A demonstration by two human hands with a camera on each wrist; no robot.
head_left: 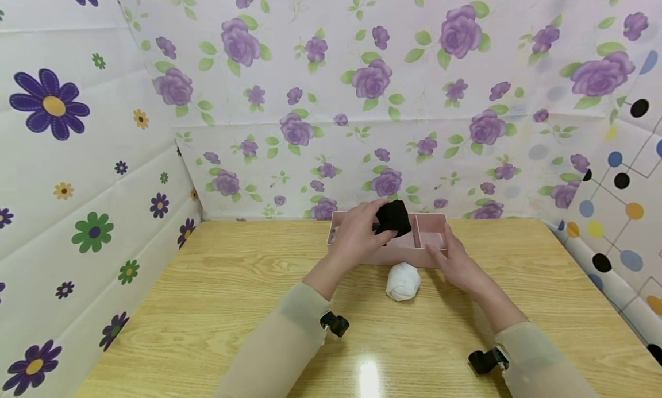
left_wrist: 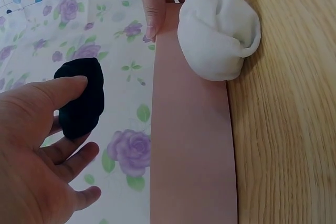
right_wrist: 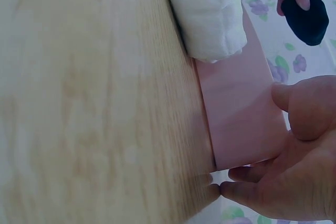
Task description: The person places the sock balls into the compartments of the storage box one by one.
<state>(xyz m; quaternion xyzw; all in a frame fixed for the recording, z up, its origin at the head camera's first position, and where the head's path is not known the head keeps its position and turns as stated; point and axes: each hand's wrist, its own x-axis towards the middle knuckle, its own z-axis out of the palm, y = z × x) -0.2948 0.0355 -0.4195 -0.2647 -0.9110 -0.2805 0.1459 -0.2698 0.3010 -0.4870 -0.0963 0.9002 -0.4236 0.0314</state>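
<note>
My left hand (head_left: 357, 228) pinches a small black cloth bundle (head_left: 394, 219) between thumb and fingers, above a pink divided box (head_left: 398, 256). In the left wrist view the black bundle (left_wrist: 84, 98) is held clear of the box's rim. My right hand (head_left: 457, 263) grips the right end of the box, its thumb at the front rim and its fingers around the end wall. On the table just in front of the box lies a rolled white cloth bundle (head_left: 403, 282), touched by neither hand. The left hand hides much of the box's left part.
The box stands near the back edge of a wooden table (head_left: 233, 306). Behind it hangs a flowered cloth (head_left: 310, 99), with patterned sheets at the left (head_left: 93, 185) and right (head_left: 615, 214). Something greyish shows in the box's left compartment, too small to tell.
</note>
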